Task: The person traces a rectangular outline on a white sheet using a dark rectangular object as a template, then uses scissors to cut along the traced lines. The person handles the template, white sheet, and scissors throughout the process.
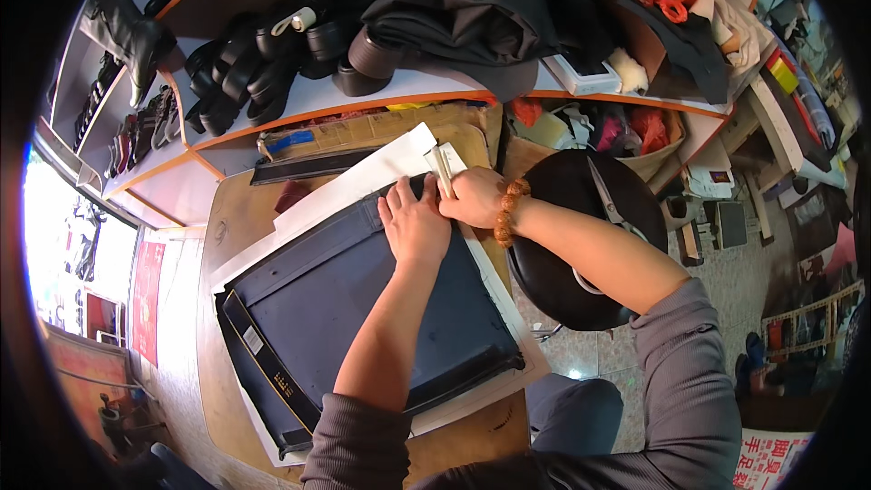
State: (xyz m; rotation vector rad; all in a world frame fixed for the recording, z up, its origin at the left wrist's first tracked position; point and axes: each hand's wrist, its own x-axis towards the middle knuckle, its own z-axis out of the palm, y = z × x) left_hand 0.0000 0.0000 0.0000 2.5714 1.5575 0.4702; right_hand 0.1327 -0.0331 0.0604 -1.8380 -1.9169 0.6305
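A large dark navy fabric piece [345, 308] lies flat on white paper [363, 183] on a wooden table [238, 218]. My left hand [414, 222] presses flat on the fabric's far edge, fingers spread. Right beside it, my right hand [472, 197], with a bead bracelet [508, 210] on the wrist, grips a pale flat stick-like tool [443, 168] at the same edge. Which tool it is I cannot tell.
A black round stool [581, 245] with scissors [610, 202] on it stands to the right. Shelves behind hold black boots [132, 32], shoes [245, 73], dark cloth [463, 9] and bags. A cardboard box [381, 127] sits at the table's back.
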